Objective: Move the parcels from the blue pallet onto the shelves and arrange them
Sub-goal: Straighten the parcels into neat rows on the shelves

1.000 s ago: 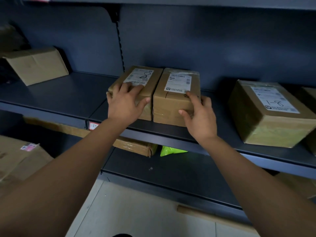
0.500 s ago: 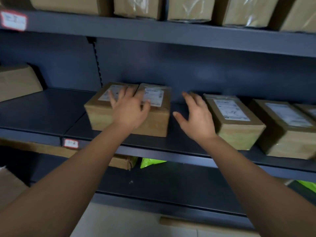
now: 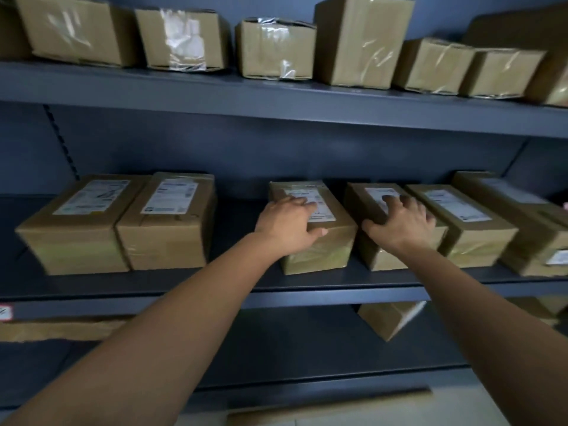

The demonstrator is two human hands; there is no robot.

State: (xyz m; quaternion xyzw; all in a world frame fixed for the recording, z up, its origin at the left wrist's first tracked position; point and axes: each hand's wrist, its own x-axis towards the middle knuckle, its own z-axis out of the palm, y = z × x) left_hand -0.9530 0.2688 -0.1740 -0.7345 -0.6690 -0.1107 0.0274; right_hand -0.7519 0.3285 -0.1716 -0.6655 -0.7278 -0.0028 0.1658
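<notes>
Several brown taped parcels with white labels stand in a row on the middle shelf. My left hand lies flat on top of the middle parcel, fingers over its label and thumb along the front top edge. My right hand grips the neighbouring parcel, with its thumb at the left edge and arched fingers spread over the top. A narrow gap separates these two parcels. Two parcels stand pressed together further left. The blue pallet is out of view.
More parcels stand to the right on the same shelf. The upper shelf carries a row of boxes. Below, a parcel and a flat carton lie on the lower shelf.
Both hands left the two left-hand parcels and moved right along the shelf. They now lie on the two parcels in the middle. The view has shifted up and to the right.
</notes>
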